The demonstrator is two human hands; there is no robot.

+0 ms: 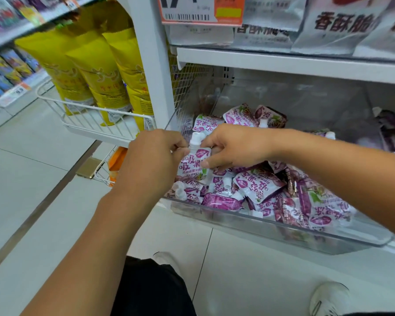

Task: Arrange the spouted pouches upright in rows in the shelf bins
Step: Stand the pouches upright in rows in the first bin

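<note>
Spouted pouch, white and purple foil with a white screw cap [193, 164], held upright over the left front corner of the clear plastic shelf bin [283, 226]. Left hand [155, 153] pinches its upper left edge just below the cap, fingers curled. Right hand [233, 147] grips the upper right edge, thumb and fingertips closed on the foil. Loose heap of matching purple pouches [260, 185] fills the bin's front half, lying flat, tilted, some upside down; no rows formed. More pouches [242, 116] lie further back. White wire basket [94, 119] beside the shelf post holds tall yellow bags [96, 71]. Silver-grey bags [342, 26] sit on the shelf above.
</note>
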